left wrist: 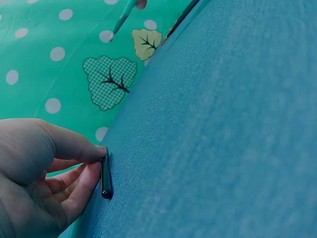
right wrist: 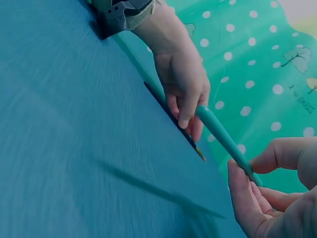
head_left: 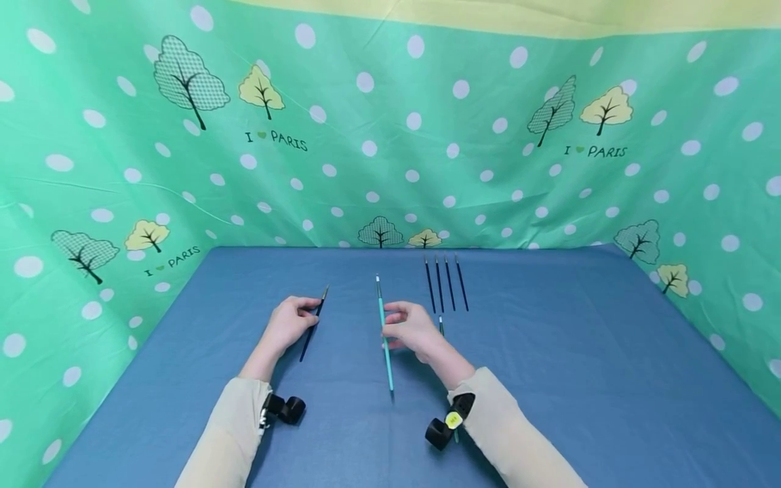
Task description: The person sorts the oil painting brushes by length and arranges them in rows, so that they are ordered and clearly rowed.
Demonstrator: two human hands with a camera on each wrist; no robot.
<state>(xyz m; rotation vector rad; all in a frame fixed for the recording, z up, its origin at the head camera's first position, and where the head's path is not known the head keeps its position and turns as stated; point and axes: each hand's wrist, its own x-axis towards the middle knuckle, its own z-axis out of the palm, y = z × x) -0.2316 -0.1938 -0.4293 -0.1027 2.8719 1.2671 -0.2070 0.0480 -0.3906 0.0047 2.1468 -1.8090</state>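
My left hand (head_left: 289,324) pinches a dark-handled paintbrush (head_left: 308,342) near its bristle end. That brush slants along the blue cloth, its yellowish tip pointing away from me. Between the thumb and fingers of my right hand (head_left: 416,329) is a teal-handled paintbrush (head_left: 388,366), bristles toward the back. In the right wrist view, the teal handle (right wrist: 223,136) stands clear of the cloth and a shadow lies below it. Another paintbrush (head_left: 441,325) lies beneath my right forearm; only its pale tip and a bit of teal handle show.
Several dark thin paintbrushes (head_left: 447,285) lie side by side at the back right of the blue tabletop (head_left: 549,352). A green dotted curtain (head_left: 415,156) hangs behind and along the sides. Black cameras (head_left: 288,409) are strapped to both wrists.
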